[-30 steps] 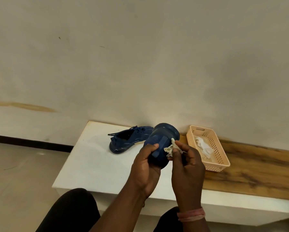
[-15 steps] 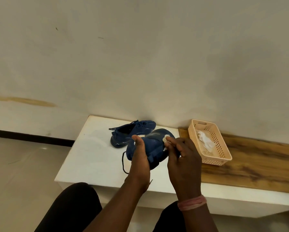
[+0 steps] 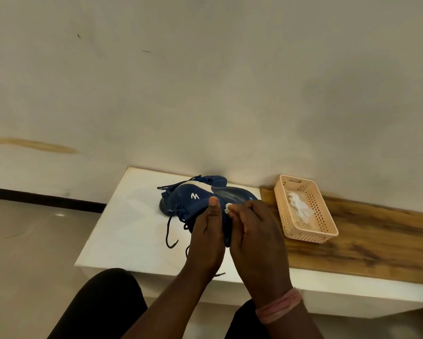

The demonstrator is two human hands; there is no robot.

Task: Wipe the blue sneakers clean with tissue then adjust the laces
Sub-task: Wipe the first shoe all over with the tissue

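My left hand grips a blue sneaker turned on its side over the white table, thumb on its upper near a white logo. Its dark laces hang loose onto the table. My right hand pinches a small wad of white tissue against the sneaker, beside the left thumb. The second blue sneaker lies behind the held one by the wall, mostly hidden.
A peach perforated basket with crumpled white tissue sits on the wooden bench top to the right. The wall runs close behind the table. My knees are below the table's front edge.
The held sneaker has been turned from sole-facing to its side, showing the logo, and lowered toward the table. Both hands moved with it; the laces now trail on the table.
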